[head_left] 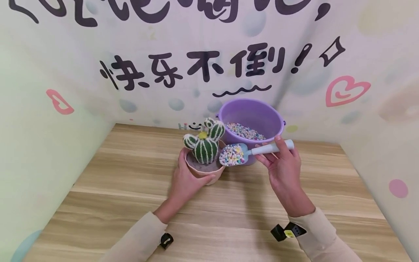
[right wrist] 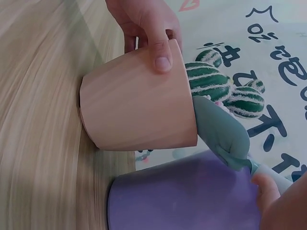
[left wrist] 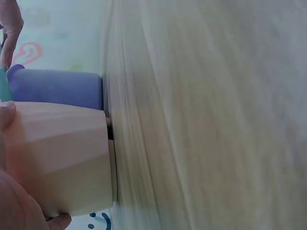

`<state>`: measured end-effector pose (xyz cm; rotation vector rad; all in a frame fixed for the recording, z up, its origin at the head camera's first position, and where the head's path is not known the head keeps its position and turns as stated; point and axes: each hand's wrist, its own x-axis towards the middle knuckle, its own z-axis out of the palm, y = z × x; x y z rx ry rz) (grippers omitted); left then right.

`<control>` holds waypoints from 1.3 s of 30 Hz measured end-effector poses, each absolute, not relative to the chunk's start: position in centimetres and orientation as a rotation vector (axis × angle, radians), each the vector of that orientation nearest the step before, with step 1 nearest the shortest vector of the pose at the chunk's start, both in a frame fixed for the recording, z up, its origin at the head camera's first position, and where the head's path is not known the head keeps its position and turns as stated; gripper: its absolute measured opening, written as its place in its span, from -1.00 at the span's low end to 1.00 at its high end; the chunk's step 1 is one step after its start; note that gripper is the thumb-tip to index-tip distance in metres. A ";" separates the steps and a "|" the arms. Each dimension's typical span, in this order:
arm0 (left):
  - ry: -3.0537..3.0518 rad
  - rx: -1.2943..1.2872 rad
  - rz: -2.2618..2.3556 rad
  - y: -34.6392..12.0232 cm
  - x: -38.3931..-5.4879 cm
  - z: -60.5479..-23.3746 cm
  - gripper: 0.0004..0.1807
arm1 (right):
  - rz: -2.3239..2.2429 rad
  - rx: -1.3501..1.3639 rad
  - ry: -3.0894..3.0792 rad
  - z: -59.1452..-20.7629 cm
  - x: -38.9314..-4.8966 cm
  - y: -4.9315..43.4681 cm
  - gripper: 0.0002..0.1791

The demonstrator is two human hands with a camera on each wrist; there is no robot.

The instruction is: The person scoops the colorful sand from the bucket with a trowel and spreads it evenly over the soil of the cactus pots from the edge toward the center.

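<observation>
My left hand (head_left: pixel 188 182) grips a peach flower pot (right wrist: pixel 139 100) near its rim, thumb on the near side. In the pot a green cactus (head_left: pixel 205 151) with white stripes and a yellow flower stands in grey soil. My right hand (head_left: pixel 285 169) holds the pale blue handle of a scoop (head_left: pixel 266 149), thumb on top. Small multicoloured pebbles (head_left: pixel 231 155) fill the scoop, whose tip is right at the pot's right rim. Behind it stands a purple bucket (head_left: pixel 252 105) with more pebbles inside.
The pot and bucket stand side by side on a wood-grain table (head_left: pixel 131 203), toward its back edge. A white wall (head_left: pixel 176 29) with black lettering rises directly behind them. Walls also border the table at left and right.
</observation>
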<state>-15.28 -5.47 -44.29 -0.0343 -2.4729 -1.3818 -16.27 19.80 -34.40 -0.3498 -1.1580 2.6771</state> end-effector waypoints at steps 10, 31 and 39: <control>-2.399 0.033 -1.435 -4.5 -14.8 -44.4 0.38 | 2.615 -0.369 -1.201 -33.9 -16.1 19.3 -0.65; -2.356 0.048 -1.465 -3.9 -14.9 -44.6 0.38 | 2.519 -0.351 -1.256 -33.3 -16.1 18.8 -0.64; -2.377 -0.013 -1.448 -4.4 -15.1 -44.6 0.39 | 2.470 -0.302 -1.286 -33.2 -16.1 18.4 -0.62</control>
